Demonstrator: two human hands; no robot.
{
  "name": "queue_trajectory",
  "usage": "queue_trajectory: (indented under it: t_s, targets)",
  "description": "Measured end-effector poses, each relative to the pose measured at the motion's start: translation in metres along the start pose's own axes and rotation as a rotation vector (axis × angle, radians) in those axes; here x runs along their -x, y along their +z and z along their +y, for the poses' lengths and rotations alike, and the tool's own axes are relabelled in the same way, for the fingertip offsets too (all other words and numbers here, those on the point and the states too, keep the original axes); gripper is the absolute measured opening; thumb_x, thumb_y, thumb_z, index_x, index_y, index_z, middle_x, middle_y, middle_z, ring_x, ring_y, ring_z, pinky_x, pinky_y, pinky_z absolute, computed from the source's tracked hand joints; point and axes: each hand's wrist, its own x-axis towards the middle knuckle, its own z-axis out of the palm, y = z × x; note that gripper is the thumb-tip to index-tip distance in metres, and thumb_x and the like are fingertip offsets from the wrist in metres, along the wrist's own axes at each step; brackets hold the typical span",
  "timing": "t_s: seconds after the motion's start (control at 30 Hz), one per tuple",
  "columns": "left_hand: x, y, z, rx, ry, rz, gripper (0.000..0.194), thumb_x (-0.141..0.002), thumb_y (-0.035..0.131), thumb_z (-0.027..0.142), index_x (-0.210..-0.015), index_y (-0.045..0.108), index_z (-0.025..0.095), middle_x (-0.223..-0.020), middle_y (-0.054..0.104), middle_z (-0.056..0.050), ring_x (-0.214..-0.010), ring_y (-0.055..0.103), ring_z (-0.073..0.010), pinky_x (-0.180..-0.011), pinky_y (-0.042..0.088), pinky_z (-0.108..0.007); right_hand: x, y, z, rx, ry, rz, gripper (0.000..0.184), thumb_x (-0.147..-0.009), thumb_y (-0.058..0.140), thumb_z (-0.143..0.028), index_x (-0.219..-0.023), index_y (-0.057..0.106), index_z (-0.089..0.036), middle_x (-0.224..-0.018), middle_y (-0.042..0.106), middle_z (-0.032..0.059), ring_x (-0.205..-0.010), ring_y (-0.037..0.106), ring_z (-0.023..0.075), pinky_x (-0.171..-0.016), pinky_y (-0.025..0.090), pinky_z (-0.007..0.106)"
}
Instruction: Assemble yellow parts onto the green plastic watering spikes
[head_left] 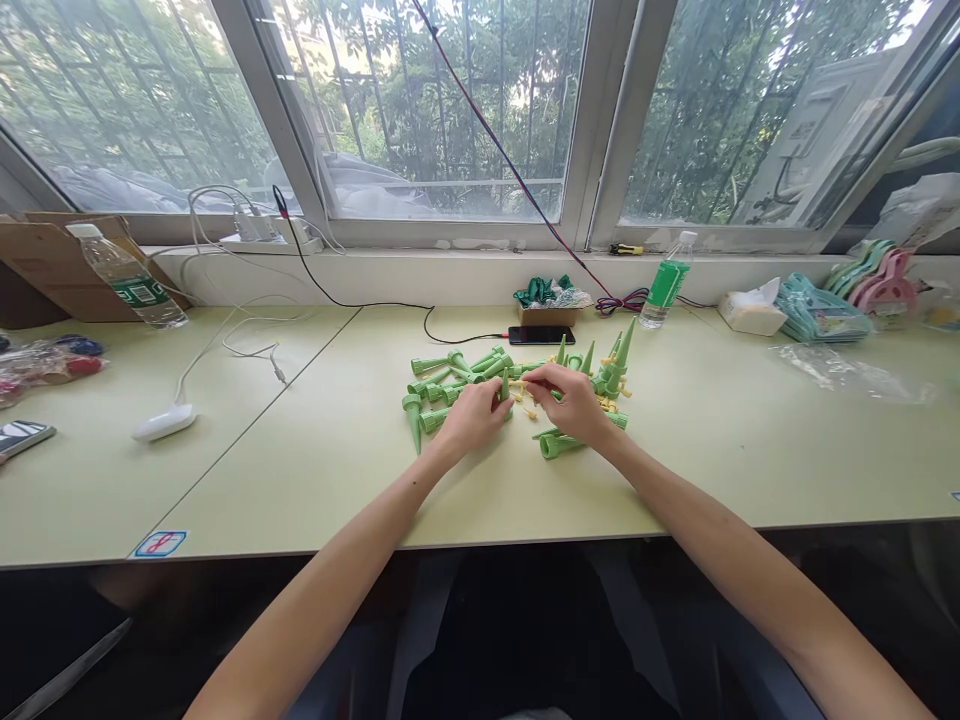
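Note:
My left hand (474,417) is closed around a green plastic watering spike (505,386), which stands point up between the fingers. Just to its right, my right hand (571,402) pinches a small yellow plastic valve (519,383) at its fingertips, close to the spike; the fingers partly hide it. A few loose yellow valves (530,413) lie on the table between my hands. Several green spikes (431,390) lie in a heap beyond and left of my left hand. Past my right hand, more spikes (617,365) stand point up with yellow pieces on them. Another spike (561,444) lies under my right wrist.
Behind the heap are a black phone (541,336) on a cable and a small cardboard box (547,316). A water bottle (667,282) and a tissue pack (752,308) stand right. On the left are a white adapter (165,423) and another bottle (129,280).

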Motion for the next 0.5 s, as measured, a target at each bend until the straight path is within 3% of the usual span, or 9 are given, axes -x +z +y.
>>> queue_trajectory:
  t_s: [0.5]
  targets:
    - [0.0006, 0.0026, -0.0031, -0.078, -0.019, -0.043, 0.030, -0.081, 0.059, 0.023, -0.063, 0.035, 0.022, -0.059, 0.050, 0.000, -0.054, 0.043, -0.0157, -0.050, 0.029, -0.030, 0.0006, 0.0010, 0.0004, -0.004, 0.019, -0.019, 0.013, -0.095, 0.057, -0.028, -0.091, 0.067, -0.021, -0.080, 0.067, 0.0046, -0.072, 0.061, 0.0168, -0.063, 0.049, 0.029]
